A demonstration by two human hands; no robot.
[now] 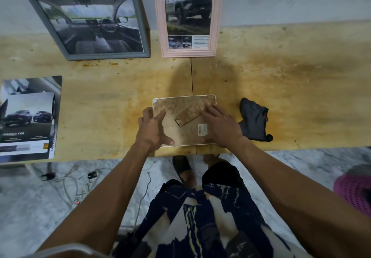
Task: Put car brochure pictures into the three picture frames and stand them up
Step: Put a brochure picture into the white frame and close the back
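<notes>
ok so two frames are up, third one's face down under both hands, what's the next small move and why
Probably lift the white frame by its edges and stand it beside the pink frame. Its backing board already looks seated, the stand flap lies on it, and the left hand and right hand rest on it.
</notes>
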